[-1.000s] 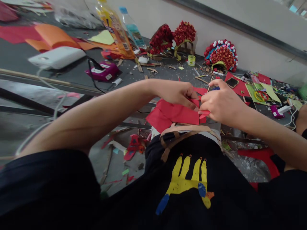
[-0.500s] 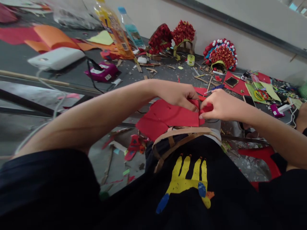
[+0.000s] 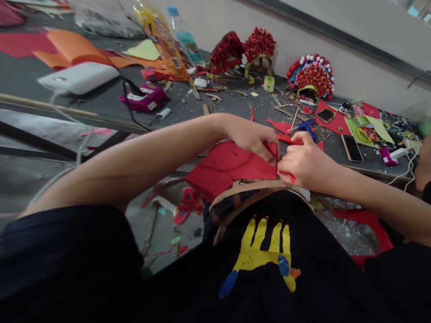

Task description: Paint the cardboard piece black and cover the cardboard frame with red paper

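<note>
A large red paper sheet lies across my lap at the table's edge. My left hand pinches its upper right part, the fingers bent over the red edge. Right beside it, my right hand is closed on red paper, a bit of which pokes out below the fingers. The two hands nearly touch. A curved brown cardboard strip rests on my lap just below the sheet. Beyond my right hand lie a blue glue gun and a red-handled tool.
On the grey table stand an orange bottle, a clear bottle and red tufted headpieces. Purple adapters, a white power bank, a phone and paper scraps lie about. Part of another person shows at the right edge.
My right hand has turned and moved slightly down, uncovering the glue gun and more of the phone. My left hand and the red sheet have shifted a little.
</note>
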The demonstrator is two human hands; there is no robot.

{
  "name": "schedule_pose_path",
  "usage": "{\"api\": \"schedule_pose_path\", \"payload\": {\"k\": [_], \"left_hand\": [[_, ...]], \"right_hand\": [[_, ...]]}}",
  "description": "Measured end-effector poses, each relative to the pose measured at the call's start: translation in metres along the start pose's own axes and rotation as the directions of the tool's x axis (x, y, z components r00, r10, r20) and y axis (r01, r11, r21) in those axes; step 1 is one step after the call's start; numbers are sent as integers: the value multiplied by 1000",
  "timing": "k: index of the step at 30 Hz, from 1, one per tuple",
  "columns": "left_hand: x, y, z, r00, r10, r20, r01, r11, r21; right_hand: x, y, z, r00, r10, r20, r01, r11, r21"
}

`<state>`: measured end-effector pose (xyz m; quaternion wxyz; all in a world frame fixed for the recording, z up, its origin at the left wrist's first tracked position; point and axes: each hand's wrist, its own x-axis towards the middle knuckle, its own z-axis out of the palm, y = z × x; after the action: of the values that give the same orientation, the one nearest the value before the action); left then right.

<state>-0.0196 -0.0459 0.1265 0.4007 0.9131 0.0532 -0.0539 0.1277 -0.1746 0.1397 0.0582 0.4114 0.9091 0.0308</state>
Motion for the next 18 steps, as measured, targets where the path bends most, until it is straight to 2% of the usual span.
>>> {"api": "schedule_pose_path", "payload": {"k": [3,7,11,13,15,17,18], "left_hand": [[-2,-1,-4,989,-14,146,26,996,-83],[-4,-3,-7,992,-80,98,91,989,-118],[-10,-15,-14,990,-139,32,141,987,-75],[-17,-24,-21,981,-190,-31,187,980,-66],[-28,-35,-30,954,-265,-138,249,961,-123],[-40,-45,-39,898,-345,-274,281,928,-247],[-45,-51,-43,844,-393,-365,273,900,-339]], "right_hand": [[-9,-2,6,997,-69,-43,67,997,-41],[-18,-2,10,992,-99,-73,97,995,-23],[-27,-1,6,989,-70,-126,83,991,100],[-29,7,2,984,26,-174,8,981,192],[-26,26,2,958,183,-219,-112,947,303],[-13,59,8,900,365,-240,-232,864,446],[-4,81,14,863,443,-241,-257,797,546]]}}
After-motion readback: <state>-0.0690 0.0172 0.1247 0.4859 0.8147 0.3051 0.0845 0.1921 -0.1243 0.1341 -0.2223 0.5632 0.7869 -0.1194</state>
